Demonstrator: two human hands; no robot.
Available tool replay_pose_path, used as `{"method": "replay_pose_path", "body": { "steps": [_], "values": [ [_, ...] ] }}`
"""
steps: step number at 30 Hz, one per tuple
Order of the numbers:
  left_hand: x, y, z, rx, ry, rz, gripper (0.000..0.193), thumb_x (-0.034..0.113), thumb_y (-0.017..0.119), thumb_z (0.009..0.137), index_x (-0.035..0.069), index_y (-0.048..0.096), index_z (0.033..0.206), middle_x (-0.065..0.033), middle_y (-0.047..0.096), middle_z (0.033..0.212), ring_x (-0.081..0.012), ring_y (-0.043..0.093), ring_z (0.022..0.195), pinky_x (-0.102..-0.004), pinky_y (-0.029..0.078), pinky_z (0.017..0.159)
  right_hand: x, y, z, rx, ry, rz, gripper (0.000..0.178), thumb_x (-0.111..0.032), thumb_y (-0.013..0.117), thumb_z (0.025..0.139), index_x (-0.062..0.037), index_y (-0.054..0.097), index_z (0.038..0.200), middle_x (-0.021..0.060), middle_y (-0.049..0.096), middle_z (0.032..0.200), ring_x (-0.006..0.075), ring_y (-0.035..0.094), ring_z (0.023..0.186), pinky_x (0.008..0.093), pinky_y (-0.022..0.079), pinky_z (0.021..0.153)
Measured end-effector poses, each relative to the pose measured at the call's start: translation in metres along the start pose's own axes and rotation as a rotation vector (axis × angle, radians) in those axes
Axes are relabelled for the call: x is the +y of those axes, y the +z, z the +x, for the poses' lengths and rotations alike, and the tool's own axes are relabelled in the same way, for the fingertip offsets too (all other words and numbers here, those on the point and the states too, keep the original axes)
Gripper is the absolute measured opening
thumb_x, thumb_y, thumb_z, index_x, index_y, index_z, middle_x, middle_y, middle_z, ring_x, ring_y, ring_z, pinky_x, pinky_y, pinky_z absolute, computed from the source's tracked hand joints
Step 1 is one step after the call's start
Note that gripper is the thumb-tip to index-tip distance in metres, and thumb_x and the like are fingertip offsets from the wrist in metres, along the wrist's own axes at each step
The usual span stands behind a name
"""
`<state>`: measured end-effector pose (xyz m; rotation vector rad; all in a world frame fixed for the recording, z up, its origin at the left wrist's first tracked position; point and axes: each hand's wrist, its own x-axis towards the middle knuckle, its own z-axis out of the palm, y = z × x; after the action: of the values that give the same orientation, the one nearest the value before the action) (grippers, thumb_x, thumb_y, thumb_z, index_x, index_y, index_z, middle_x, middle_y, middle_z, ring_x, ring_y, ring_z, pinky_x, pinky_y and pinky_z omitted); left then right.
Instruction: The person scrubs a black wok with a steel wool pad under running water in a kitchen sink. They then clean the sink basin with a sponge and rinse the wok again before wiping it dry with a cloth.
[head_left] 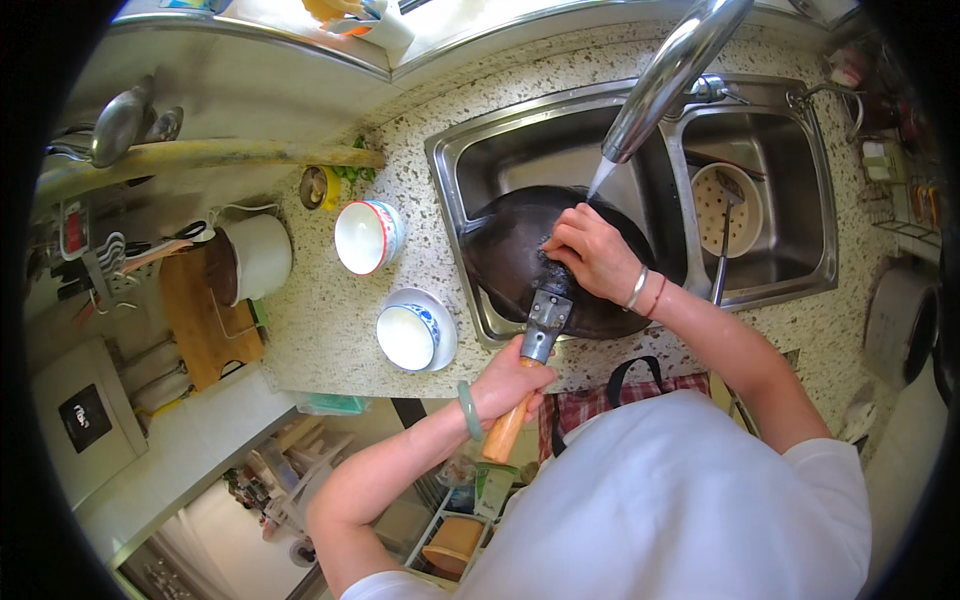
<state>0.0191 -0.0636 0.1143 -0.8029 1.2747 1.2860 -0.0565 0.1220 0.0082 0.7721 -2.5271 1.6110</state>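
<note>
A dark wok (500,240) lies tilted over the left basin of the steel sink (445,170), its rounded underside seemingly facing up. My left hand (506,385) is closed round its wooden handle (503,436), just below the metal joint. On the wok's surface near that joint rests my right hand (597,252), fingers bent and pressed together. Something dark and rough shows at those fingertips, too small to name. Water runs from the chrome faucet (665,85) onto the wok beside my right hand.
In the right basin sit a cream strainer bowl (712,240) and a long-handled utensil (721,272). Left of the sink stand a red-rimmed bowl (362,238) and a blue-patterned bowl (408,338) in a dish. Farther left are a white pot (262,258) and a wooden board (190,318).
</note>
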Motion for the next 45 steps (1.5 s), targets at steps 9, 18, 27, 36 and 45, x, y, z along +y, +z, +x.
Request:
{"method": "replay_pose_path", "body": {
  "steps": [9, 18, 27, 36, 45],
  "values": [
    [-0.003, 0.000, 0.003, -0.002, -0.010, -0.020, 0.035, 0.004, 0.061, 0.084, 0.006, 0.039, 0.112, -0.0033, 0.046, 0.067, -0.0110, 0.046, 0.043, -0.0274, 0.041, 0.037, -0.011, -0.007, -0.015, -0.033, -0.004, -0.143, 0.013, -0.004, 0.064, 0.075, -0.0032, 0.051, 0.077, 0.0106, 0.049, 0.081, 0.0295, 0.050, 0.080, 0.0379, 0.043, 0.070],
    [-0.008, 0.001, 0.002, -0.004, 0.026, -0.019, 0.034, 0.003, 0.060, 0.084, 0.004, 0.039, 0.111, -0.0036, 0.047, 0.068, -0.0109, 0.047, 0.043, -0.0277, 0.041, 0.037, -0.024, -0.015, -0.046, -0.138, 0.001, -0.102, 0.013, -0.001, 0.064, 0.073, -0.0033, 0.053, 0.079, 0.0098, 0.050, 0.083, 0.0294, 0.050, 0.079, 0.0376, 0.042, 0.069],
    [-0.011, 0.001, 0.002, -0.029, 0.047, -0.040, 0.035, 0.004, 0.060, 0.084, 0.004, 0.039, 0.112, -0.0034, 0.047, 0.068, -0.0106, 0.046, 0.044, -0.0275, 0.041, 0.037, -0.019, -0.002, -0.025, -0.113, -0.047, -0.089, 0.010, -0.003, 0.063, 0.075, -0.0044, 0.053, 0.076, 0.0089, 0.049, 0.081, 0.0288, 0.049, 0.080, 0.0367, 0.042, 0.069],
    [-0.008, 0.003, 0.003, -0.004, 0.025, -0.007, 0.036, 0.004, 0.061, 0.083, 0.004, 0.039, 0.112, -0.0032, 0.046, 0.068, -0.0102, 0.046, 0.043, -0.0269, 0.042, 0.037, -0.027, 0.016, 0.007, -0.197, -0.115, -0.184, 0.007, -0.005, 0.062, 0.075, -0.0074, 0.056, 0.078, 0.0057, 0.050, 0.083, 0.0258, 0.049, 0.082, 0.0349, 0.040, 0.070],
    [-0.008, 0.005, 0.003, 0.001, 0.016, 0.000, 0.035, 0.005, 0.061, 0.084, 0.004, 0.040, 0.111, -0.0030, 0.046, 0.067, -0.0104, 0.047, 0.044, -0.0270, 0.042, 0.037, -0.021, 0.002, -0.017, -0.136, -0.090, -0.095, 0.011, -0.008, 0.064, 0.077, -0.0069, 0.054, 0.076, 0.0060, 0.050, 0.081, 0.0262, 0.049, 0.080, 0.0361, 0.041, 0.068]
  ]
}}
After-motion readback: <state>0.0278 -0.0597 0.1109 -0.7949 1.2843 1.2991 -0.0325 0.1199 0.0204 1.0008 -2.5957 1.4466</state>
